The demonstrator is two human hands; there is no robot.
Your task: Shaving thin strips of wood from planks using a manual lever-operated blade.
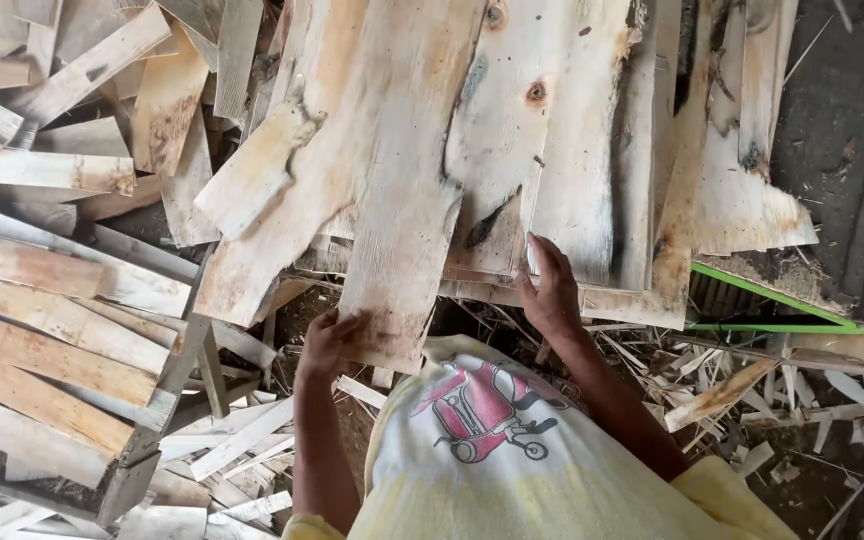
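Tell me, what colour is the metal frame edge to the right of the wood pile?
Bright green frame edge, seen in the head view.

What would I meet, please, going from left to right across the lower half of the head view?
Stacked planks → left hand gripping a long board → right hand resting on a pale board → green metal frame → wood offcuts.
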